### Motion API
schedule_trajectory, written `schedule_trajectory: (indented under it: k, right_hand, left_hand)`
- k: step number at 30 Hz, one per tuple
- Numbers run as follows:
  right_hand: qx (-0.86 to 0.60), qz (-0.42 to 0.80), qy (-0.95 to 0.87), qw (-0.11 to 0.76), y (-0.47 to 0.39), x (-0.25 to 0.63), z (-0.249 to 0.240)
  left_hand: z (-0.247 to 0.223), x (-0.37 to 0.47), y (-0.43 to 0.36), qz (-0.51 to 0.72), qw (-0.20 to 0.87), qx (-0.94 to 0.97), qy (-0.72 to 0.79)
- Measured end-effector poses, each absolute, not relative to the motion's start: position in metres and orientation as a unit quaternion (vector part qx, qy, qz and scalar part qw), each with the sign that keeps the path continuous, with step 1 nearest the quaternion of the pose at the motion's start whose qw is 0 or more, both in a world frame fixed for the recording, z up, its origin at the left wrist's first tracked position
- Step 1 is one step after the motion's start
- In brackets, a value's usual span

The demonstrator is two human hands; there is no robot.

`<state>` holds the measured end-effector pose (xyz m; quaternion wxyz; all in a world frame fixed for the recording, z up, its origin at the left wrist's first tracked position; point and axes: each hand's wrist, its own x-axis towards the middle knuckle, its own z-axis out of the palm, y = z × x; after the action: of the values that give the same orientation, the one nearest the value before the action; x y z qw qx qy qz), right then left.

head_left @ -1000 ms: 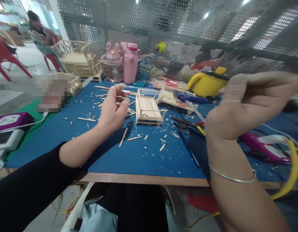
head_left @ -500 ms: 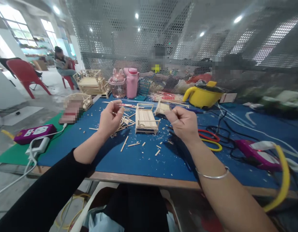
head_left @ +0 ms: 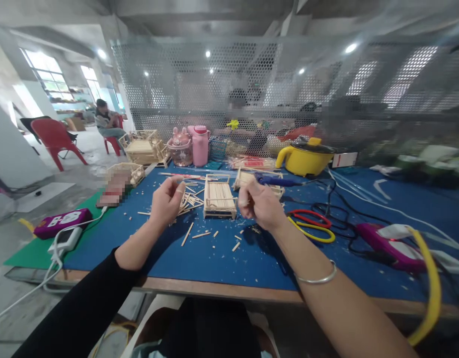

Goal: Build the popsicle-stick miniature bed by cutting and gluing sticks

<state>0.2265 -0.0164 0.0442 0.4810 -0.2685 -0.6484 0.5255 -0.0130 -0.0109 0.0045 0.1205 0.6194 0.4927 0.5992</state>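
My left hand [head_left: 165, 203] hovers over a heap of thin wooden sticks [head_left: 192, 200], its fingers curled in with the thumb close to them; anything held there is too small to make out. To the right, my right hand [head_left: 262, 205] is closed, thumb pressed to the fingers, and what it may grip is hidden. Between both hands stands a small bed-like frame of wooden sticks [head_left: 219, 193] with a slatted base. Partly behind my right hand lie another small stick piece [head_left: 244, 175] and a blue-handled tool [head_left: 279, 180].
Scissors with red and yellow handles [head_left: 314, 232] lie right, near black cables and a purple power strip [head_left: 388, 244]. A yellow pot [head_left: 307, 160], pink bottle [head_left: 200, 145] and larger stick furniture [head_left: 142, 148] line the back. Left is a phone [head_left: 115, 189]. Short offcuts [head_left: 201, 235] litter the blue mat.
My right hand has moved left, closer to the small stick frame, showing more of the blue-handled tool. My left hand stays curled near the stick heap. The camera view has tilted up slightly.
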Motion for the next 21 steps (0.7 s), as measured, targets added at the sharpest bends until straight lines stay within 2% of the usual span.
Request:
schedule_trajectory:
  k: [4,7,10,17,21]
  right_hand:
    - [-0.199,0.674,-0.604,0.377,-0.018,0.225,0.043]
    - [-0.17,0.701,-0.593,0.358,-0.019,0.224,0.04]
    - [-0.151,0.706,-0.6,0.344,-0.021,0.222,0.037]
    - [-0.148,0.664,-0.647,0.345,-0.021,0.226,0.039]
    - [-0.151,0.645,-0.626,0.411,-0.012,0.24,0.045]
  left_hand:
    - [0.014,0.007,-0.022,0.595,0.161,0.654,0.439]
    - [0.023,0.027,-0.036,0.579,0.21,0.696,0.369]
    - [0.028,0.044,-0.048,0.614,0.227,0.673,0.344]
    - [0.028,0.035,-0.067,0.673,0.21,0.583,0.402]
    - [0.032,0.007,-0.072,0.74,0.194,0.46,0.45]
